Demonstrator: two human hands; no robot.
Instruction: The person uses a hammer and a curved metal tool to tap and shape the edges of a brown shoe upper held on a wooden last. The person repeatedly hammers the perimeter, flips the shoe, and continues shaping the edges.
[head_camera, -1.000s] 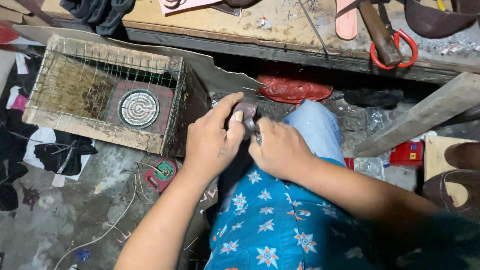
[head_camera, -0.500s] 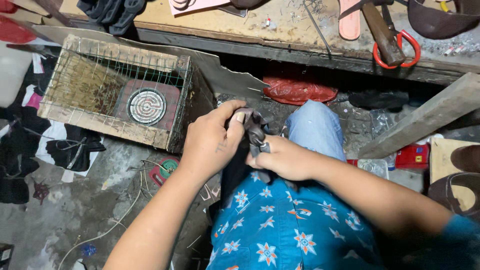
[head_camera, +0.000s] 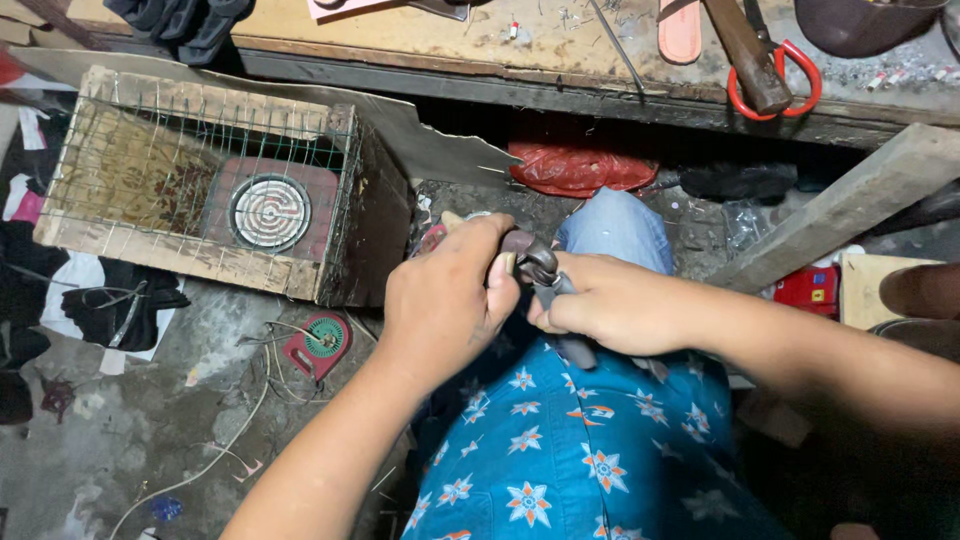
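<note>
two hands on one small dark strap piece

the left hand (head_camera: 450, 300) and right hand (head_camera: 610, 310) both pinch the dark strap piece (head_camera: 540, 272) between them (it slants down toward the right hand).

We see both forearms bare, no sleeves, no watch or bands at the wrists. Our left hand (head_camera: 445, 295) and right hand (head_camera: 610, 305) wear no gloves, no rings that we can make out; nails short. Lower body: bright blue cloth (head_camera: 560, 450) w/ a repeating star-flower print, white petals w/ orange centres, wrapped over the lap. One knee pokes out beyond it in lighter, faded blue denim (head_camera: 615, 230), slightly worn. Feet not visible.
</note>
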